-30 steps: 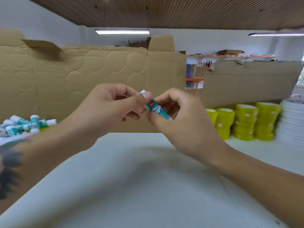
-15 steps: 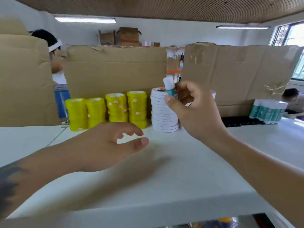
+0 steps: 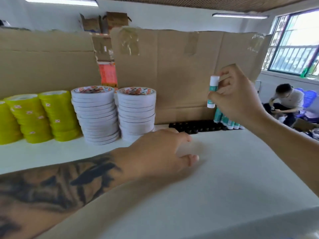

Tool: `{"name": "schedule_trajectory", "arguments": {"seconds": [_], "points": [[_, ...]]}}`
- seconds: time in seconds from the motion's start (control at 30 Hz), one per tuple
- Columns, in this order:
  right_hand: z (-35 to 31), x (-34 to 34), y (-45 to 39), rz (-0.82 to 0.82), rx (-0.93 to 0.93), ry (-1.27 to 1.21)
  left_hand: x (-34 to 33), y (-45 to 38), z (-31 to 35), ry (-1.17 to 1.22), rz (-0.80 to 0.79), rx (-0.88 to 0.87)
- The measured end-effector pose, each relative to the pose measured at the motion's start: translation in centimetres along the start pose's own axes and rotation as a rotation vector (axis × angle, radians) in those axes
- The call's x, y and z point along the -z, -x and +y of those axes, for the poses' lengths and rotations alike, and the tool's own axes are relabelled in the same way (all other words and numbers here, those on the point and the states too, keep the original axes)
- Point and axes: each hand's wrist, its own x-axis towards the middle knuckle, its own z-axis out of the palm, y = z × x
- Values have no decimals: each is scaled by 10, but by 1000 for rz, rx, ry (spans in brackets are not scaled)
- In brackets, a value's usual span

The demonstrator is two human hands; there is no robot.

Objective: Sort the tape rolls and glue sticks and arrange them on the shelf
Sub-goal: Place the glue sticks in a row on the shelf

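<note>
My right hand (image 3: 236, 99) pinches a white and teal glue stick (image 3: 212, 91), held upright above a black tray (image 3: 195, 127) at the back of the white shelf (image 3: 215, 169). A row of glue sticks (image 3: 224, 120) stands at the tray's right end, just below my hand. My left hand (image 3: 160, 152) hovers low over the shelf with relaxed fingers and holds nothing. Two stacks of white tape rolls (image 3: 136, 112) stand left of the tray. Stacks of yellow tape rolls (image 3: 44, 116) stand further left.
Tall cardboard sheets (image 3: 181, 69) wall off the back of the shelf. A person sits at the far right (image 3: 284, 102) beneath a window. Cardboard boxes (image 3: 105, 21) sit high behind the wall.
My view has swung right along the shelf. My right hand carried the glue stick to the right, over the black tray. My left hand let go of it and dropped low.
</note>
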Motion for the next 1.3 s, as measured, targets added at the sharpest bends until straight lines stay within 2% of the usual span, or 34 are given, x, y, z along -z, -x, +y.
{"name": "schedule_trajectory", "arguments": {"seconds": [0.13, 0.33, 0.43, 0.73, 1.03, 1.3], "points": [[36, 6, -12, 14, 26, 98, -17, -24, 18, -51, 0, -45], [67, 4, -12, -8, 26, 217, -26, -36, 13, 22, -119, 6], [75, 2, -9, -16, 34, 251, -27, -35, 13, 13, -127, -2], [87, -7, -7, -54, 97, 434, -28, -34, 12, 1, -126, -31], [88, -4, -10, -64, 26, 546, -26, -32, 12, 6, -129, -33], [79, 0, -8, -97, 42, 600, -27, -34, 12, 34, -115, -44]]}}
